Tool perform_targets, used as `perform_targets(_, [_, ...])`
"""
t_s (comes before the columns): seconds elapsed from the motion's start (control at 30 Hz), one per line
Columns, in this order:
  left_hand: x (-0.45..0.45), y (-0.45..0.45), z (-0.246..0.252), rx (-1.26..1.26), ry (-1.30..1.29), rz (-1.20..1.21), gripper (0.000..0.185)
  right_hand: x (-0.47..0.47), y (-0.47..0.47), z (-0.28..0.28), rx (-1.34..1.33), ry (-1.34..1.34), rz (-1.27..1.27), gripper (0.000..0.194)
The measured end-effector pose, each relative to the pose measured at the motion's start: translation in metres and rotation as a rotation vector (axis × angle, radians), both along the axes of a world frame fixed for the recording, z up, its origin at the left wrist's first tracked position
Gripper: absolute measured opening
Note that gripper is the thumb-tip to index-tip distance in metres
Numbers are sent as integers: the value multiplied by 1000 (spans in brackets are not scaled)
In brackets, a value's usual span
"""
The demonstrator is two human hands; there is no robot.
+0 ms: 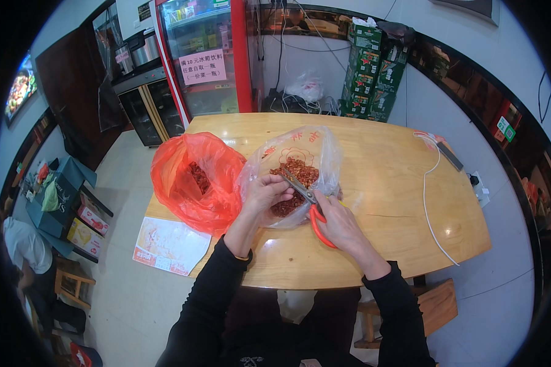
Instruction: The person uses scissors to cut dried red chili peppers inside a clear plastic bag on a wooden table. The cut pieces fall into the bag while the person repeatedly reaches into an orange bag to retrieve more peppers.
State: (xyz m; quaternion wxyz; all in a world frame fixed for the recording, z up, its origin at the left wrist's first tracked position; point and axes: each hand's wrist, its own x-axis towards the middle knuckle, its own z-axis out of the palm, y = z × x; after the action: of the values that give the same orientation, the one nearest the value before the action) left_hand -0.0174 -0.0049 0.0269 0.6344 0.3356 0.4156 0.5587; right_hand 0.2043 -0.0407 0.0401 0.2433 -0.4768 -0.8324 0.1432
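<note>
My right hand [337, 222] grips scissors [319, 225] with red-orange handles and metal blades. The blades point up and left over a clear plastic bag [329, 151] with red print, spread open on the table. Inside lie many cut dried red chili pieces [298, 169] with pale seeds. My left hand [266, 192] is beside the blades, thumb and fingers drawn together; anything between the fingertips is too small to make out. To the left stands an open red plastic bag [179, 151], with dried red chilies [198, 178] in its hollow.
A stained printed sheet [172, 245] overhangs the left edge of the wooden table [395, 183]. A white cable [425, 192] and a power strip [450, 156] lie at right. Beyond are a drinks fridge [202, 98] and stacked green cartons [365, 73]. Another person [34, 266] sits far left.
</note>
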Motion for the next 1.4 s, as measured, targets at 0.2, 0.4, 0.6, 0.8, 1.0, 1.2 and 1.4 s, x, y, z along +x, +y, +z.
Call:
perform_targets(0.2, [-3, 7, -7, 31, 31, 22, 9, 0, 0, -1, -12, 5, -5, 50])
perform_targets(0.4, [1, 8, -7, 71, 191, 67, 17, 0, -1, 1, -33, -37, -28, 48])
perform_targets(0.6, [3, 1, 1, 117, 323, 130, 16, -1, 5, -7, 23, 5, -17, 51])
perform_targets(0.8, [14, -9, -3, 518, 942, 357, 24, 0, 13, -19, 198, 89, -98, 63])
perform_targets(1.0, [-1, -66, 63, 594, 906, 556, 19, 0, 12, -10, 182, 159, -128, 39])
perform_targets(1.2, [-144, -31, 74, 373, 1533, 690, 16, 0, 15, -13, 215, 188, -88, 37])
perform_targets(1.4, [-199, 17, 9, 148, 2004, 333, 14, -7, 11, -6, 186, 195, -66, 39])
